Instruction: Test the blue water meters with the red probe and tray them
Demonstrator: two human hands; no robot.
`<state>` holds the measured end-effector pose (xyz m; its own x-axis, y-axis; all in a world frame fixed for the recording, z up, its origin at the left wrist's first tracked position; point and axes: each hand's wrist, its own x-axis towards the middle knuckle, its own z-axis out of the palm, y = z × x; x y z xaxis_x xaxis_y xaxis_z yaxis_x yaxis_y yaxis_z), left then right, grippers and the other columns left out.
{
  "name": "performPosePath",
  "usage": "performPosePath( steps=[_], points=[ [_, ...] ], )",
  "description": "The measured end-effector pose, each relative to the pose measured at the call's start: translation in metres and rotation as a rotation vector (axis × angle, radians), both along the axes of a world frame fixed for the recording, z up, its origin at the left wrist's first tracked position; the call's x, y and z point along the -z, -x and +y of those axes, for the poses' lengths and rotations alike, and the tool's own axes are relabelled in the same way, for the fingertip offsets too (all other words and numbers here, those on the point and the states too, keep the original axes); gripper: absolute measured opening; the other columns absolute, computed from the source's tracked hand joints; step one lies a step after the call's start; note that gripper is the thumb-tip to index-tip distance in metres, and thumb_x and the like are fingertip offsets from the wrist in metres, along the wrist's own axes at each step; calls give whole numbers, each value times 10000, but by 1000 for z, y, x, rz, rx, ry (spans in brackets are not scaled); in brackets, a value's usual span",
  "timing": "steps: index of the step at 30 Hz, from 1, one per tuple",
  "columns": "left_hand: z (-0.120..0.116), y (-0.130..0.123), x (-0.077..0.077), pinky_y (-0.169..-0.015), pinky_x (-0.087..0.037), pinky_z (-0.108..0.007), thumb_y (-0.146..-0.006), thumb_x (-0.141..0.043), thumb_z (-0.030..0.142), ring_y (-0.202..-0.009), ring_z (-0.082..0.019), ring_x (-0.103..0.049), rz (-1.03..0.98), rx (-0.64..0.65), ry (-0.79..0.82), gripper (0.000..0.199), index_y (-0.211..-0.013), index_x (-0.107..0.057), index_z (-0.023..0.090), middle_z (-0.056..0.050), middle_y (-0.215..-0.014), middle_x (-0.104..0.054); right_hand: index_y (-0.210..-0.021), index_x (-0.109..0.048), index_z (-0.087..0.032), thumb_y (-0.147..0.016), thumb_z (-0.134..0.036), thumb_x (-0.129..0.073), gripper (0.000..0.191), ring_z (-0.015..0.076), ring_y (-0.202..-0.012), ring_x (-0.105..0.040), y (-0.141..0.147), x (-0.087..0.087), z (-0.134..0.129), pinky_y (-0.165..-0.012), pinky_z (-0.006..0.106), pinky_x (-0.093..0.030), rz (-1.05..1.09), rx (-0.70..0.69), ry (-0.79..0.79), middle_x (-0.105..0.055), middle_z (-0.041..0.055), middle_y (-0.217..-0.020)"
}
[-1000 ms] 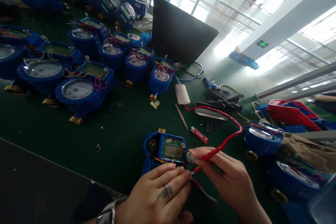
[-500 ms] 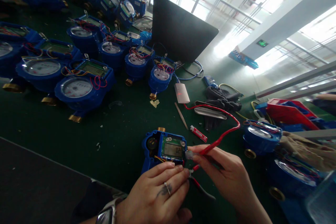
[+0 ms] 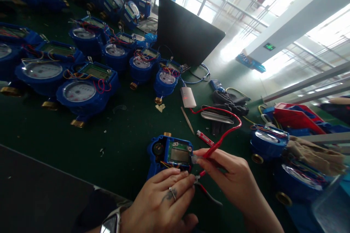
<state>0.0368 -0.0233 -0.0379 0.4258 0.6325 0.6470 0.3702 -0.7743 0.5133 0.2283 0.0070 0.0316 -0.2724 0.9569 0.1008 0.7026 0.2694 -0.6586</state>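
A blue water meter point(image 3: 155, 165) with an open electronics housing lies on the green table in front of me. Its small display point(image 3: 179, 155) looks blank. My left hand point(image 3: 164, 198) lies over the near side of the meter, fingers together and gripping it; the thumb is partly hidden. Between thumb and fingertips, my right hand point(image 3: 229, 174) pinches the clear plug of a red cable point(image 3: 225, 137) against the right side of the housing. That cable runs to a white box point(image 3: 188, 97) with a red light. Red-handled pliers point(image 3: 207, 193) lie partly under my hands.
Several more blue meters point(image 3: 82, 94) stand at the left and back. A dark laptop point(image 3: 188, 31) is behind. Tweezers point(image 3: 187, 120), a red-and-white battery point(image 3: 205, 138), a metal case point(image 3: 217, 115) and dark gloves point(image 3: 229, 102) lie ahead. Two meters point(image 3: 269, 140) and a red bin point(image 3: 298, 116) are right.
The meter's display showed digits earlier and now looks blank. The red cable's loop has shifted slightly left and down. Both hands keep nearly the same places.
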Motion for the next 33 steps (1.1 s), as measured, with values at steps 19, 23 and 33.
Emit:
performPosePath(
  steps=[19,23,33],
  points=[
    [1,0,0,-1001,-533,-248,-945,-553,324,-992,-156,-725,-14,17,3,254,-994,-698,122,-39,-1088,-767,-930,-734,-195,-893,-182,-622,119,157,-686,-731,0,0,0,-610,196,-581,-21,-1,23,-775,24,-846],
    [0,1,-2,-992,-542,-257,-943,-552,316,-982,-159,-728,-13,8,6,244,-987,-698,126,-41,-1083,-768,-929,-735,-196,-895,-189,-621,119,158,-696,-734,0,1,0,-612,192,-580,-25,3,22,-776,22,-848],
    [-1,1,-2,-992,-542,-260,-939,-564,324,-988,-155,-725,-19,17,20,238,-986,-691,129,-42,-1075,-769,-938,-736,-204,-896,-204,-615,128,167,-672,-727,0,0,0,-596,214,-579,-30,11,31,-773,24,-839]
  ],
)
